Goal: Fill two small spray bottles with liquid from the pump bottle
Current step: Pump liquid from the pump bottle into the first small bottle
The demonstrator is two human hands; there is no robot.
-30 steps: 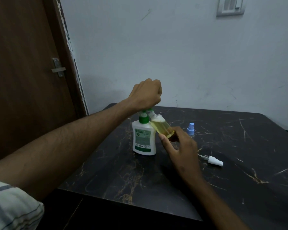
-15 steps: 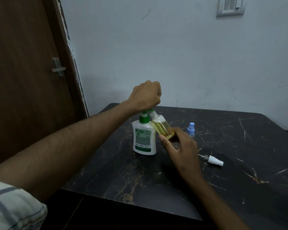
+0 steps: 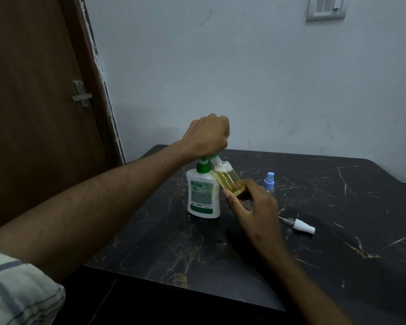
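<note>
Here the right hand [image 3: 253, 207] pinches the light, probably slippery spray bottle [image 3: 227, 180] low beside the pump bottle [image 3: 203, 195], while the left hand [image 3: 208, 136], clenched, presses its pump.

On the dark marble table [image 3: 338, 266], the near and right stretches lie bare. Obstacles cluster mid-table — pump bottle [image 3: 203, 195], blue-capped bottle [image 3: 268, 184] behind, loose white sprayer [image 3: 302, 226] to the right — and the door [image 3: 33, 102] bounds the left.
</note>
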